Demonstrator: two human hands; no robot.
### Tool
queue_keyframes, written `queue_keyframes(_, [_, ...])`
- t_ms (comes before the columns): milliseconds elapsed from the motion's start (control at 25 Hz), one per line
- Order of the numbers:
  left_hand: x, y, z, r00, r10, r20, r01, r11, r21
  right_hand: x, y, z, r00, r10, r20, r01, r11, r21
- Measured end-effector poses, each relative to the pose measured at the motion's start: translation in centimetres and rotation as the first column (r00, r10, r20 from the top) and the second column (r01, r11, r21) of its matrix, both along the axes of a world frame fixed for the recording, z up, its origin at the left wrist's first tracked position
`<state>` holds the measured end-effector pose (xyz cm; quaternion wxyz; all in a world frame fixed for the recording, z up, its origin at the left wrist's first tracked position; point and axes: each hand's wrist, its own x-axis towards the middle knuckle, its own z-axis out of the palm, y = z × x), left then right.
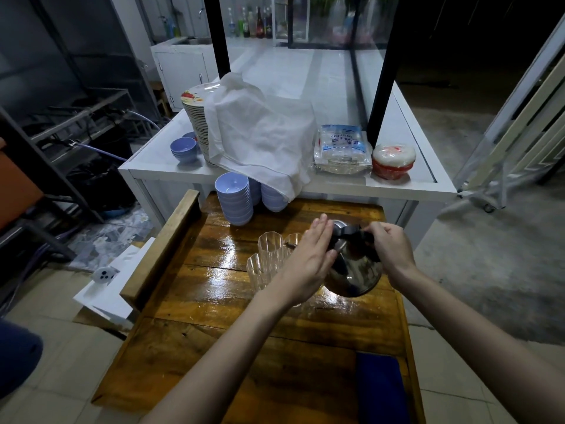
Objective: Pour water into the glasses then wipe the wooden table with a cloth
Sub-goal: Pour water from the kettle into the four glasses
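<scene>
Three ribbed clear glasses [269,249] cluster mid-table, partly hidden by the left hand [308,258], whose straight fingers lie flat against a rounded steel kettle [354,270]. The right hand [391,249] grips its black handle. The glossy wooden table [214,332] lies bare toward its near left corner. A blue cloth [379,390] sits at the near right edge, cut off.

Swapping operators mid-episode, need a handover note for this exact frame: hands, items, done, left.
Hands: left hand is open, with straight fingers against the side of the steel kettle. The right hand grips its black handle.
Things: the kettle appears to sit on the wooden table. The ribbed glasses are clustered just left of it, partly behind the left hand. The blue cloth lies at the table's near right corner, untouched.
Done: cannot tell whether any glass holds water yet.
Left: finish any pouring, then wipe the table with the cloth.
</scene>
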<state>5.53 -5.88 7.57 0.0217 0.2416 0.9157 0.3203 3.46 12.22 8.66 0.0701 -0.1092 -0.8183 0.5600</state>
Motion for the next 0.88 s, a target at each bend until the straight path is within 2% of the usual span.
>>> queue_keyframes(360, [0.8,-3.2,-0.2,0.998,0.051,0.027,-0.054,0.989,0.139,-0.6,-3.7,2.8,0.992,0.097,-0.079,-0.077,0.972,0.222])
queue_keyframes(560, [0.9,-3.9,-0.4,0.998,0.044,0.047,-0.052,0.984,0.173,-0.4,-4.8,3.8,0.995,0.072,-0.064,-0.045,0.937,0.346])
queue_keyframes(880, [0.8,-4.6,-1.0,0.996,0.023,0.081,-0.042,0.970,0.238,0.2,-6.3,5.3,0.994,0.086,-0.061,-0.054,0.912,0.408])
